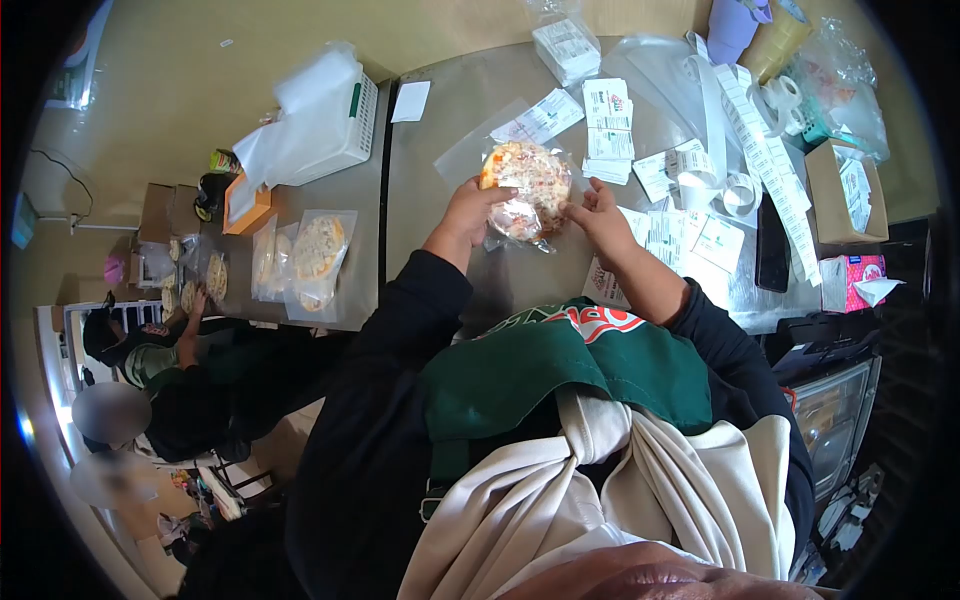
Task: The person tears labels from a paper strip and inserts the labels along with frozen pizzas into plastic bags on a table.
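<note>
Left fingers: our left hand (466, 216) clamps the plastic-wrapped pizza (528, 172), thumb across its face.
Right fingers: our right hand (606, 222) is at the pizza's right edge; we cannot tell whether it pinches the wrap.
Pizza: between our hands, over the steel table (425, 150).
Right of pizza: printed label cards (608, 115), smartphone (771, 245).
Left of pizza: bagged pizzas (320, 245), white basket (362, 125).
</note>
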Action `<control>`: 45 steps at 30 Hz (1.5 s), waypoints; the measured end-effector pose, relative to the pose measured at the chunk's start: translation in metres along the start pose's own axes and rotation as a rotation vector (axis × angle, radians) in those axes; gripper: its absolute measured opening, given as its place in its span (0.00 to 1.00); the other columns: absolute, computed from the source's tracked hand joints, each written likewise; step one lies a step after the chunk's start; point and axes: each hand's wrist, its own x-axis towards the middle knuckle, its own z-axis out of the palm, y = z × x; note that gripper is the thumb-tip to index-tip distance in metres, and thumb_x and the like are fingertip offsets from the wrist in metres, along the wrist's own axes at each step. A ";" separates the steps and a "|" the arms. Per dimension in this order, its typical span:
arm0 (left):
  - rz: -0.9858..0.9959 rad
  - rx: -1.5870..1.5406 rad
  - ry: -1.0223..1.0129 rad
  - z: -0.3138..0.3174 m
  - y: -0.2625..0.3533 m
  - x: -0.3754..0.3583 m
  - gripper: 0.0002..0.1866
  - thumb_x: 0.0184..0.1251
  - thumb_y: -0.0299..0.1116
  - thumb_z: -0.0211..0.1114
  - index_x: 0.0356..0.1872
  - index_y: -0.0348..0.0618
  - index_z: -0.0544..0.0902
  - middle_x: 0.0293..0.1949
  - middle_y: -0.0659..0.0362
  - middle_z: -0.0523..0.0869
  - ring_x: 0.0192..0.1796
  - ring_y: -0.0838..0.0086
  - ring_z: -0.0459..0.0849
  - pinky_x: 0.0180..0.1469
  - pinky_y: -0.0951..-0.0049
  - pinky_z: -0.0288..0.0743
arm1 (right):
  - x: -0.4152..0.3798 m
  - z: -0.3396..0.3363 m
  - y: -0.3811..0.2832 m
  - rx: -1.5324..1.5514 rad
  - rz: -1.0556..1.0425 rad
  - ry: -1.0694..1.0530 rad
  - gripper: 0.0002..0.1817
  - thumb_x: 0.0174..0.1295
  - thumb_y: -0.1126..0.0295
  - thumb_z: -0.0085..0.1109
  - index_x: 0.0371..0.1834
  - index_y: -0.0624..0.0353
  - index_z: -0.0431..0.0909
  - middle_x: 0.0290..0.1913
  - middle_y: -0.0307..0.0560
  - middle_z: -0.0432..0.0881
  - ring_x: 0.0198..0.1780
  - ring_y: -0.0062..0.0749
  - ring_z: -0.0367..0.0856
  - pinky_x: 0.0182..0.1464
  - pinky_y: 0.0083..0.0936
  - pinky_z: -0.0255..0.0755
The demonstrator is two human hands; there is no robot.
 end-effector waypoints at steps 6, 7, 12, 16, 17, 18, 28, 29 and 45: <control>-0.068 -0.353 -0.273 0.016 -0.006 -0.027 0.25 0.61 0.27 0.60 0.59 0.34 0.65 0.54 0.47 0.76 0.55 0.58 0.78 0.56 0.55 0.74 | -0.013 -0.018 -0.032 0.785 0.185 -0.419 0.36 0.56 0.75 0.58 0.67 0.66 0.52 0.59 0.55 0.70 0.60 0.40 0.71 0.62 0.35 0.64; -0.067 -0.348 -0.285 0.019 -0.010 -0.030 0.25 0.62 0.28 0.60 0.60 0.34 0.65 0.54 0.47 0.76 0.55 0.59 0.78 0.57 0.56 0.73 | -0.016 -0.020 -0.034 0.803 0.160 -0.445 0.35 0.55 0.75 0.58 0.66 0.66 0.53 0.59 0.55 0.70 0.60 0.40 0.71 0.62 0.36 0.65; -0.027 0.012 -0.316 0.004 0.009 -0.038 0.23 0.65 0.36 0.60 0.58 0.38 0.67 0.51 0.52 0.79 0.51 0.67 0.80 0.51 0.63 0.75 | -0.038 -0.026 -0.029 0.826 0.060 -0.393 0.35 0.52 0.76 0.57 0.65 0.66 0.55 0.58 0.55 0.71 0.58 0.41 0.73 0.62 0.37 0.68; 0.553 1.443 0.020 -0.055 0.039 -0.027 0.27 0.59 0.38 0.65 0.60 0.53 0.69 0.51 0.54 0.80 0.53 0.63 0.78 0.54 0.64 0.71 | -0.064 -0.042 -0.025 0.841 0.014 -0.205 0.39 0.48 0.76 0.58 0.67 0.65 0.53 0.59 0.55 0.70 0.59 0.42 0.73 0.61 0.38 0.68; 0.680 1.576 -0.002 -0.070 0.043 -0.021 0.27 0.57 0.37 0.65 0.60 0.55 0.69 0.53 0.56 0.79 0.54 0.62 0.77 0.55 0.64 0.70 | -0.070 -0.046 -0.026 0.834 -0.016 -0.167 0.40 0.48 0.76 0.58 0.67 0.64 0.52 0.59 0.54 0.70 0.59 0.42 0.72 0.61 0.39 0.68; 0.809 1.704 -0.027 -0.087 0.040 -0.011 0.28 0.56 0.37 0.66 0.60 0.57 0.69 0.54 0.57 0.78 0.55 0.61 0.75 0.56 0.64 0.69 | -0.076 -0.048 -0.028 0.821 -0.072 -0.131 0.41 0.47 0.76 0.59 0.67 0.63 0.52 0.59 0.54 0.70 0.59 0.42 0.72 0.61 0.39 0.68; 1.077 1.594 -0.157 -0.116 0.009 0.028 0.11 0.54 0.40 0.65 0.38 0.54 0.83 0.39 0.64 0.81 0.45 0.67 0.78 0.48 0.65 0.72 | -0.118 -0.037 -0.031 0.733 -0.101 0.065 0.36 0.49 0.74 0.56 0.65 0.66 0.56 0.56 0.52 0.73 0.54 0.37 0.76 0.56 0.30 0.72; 1.077 1.598 -0.106 -0.116 0.006 0.025 0.10 0.54 0.40 0.64 0.36 0.52 0.82 0.36 0.63 0.80 0.42 0.66 0.78 0.45 0.65 0.73 | -0.122 -0.031 -0.032 0.723 -0.105 0.076 0.36 0.49 0.74 0.56 0.64 0.66 0.57 0.55 0.51 0.74 0.54 0.36 0.76 0.56 0.30 0.71; 0.835 1.859 0.022 -0.121 -0.026 -0.059 0.23 0.57 0.27 0.52 0.57 0.38 0.69 0.37 0.50 0.76 0.38 0.57 0.79 0.39 0.62 0.77 | -0.168 0.022 -0.020 0.624 -0.063 0.154 0.32 0.48 0.75 0.56 0.61 0.67 0.62 0.51 0.51 0.77 0.50 0.36 0.78 0.55 0.31 0.72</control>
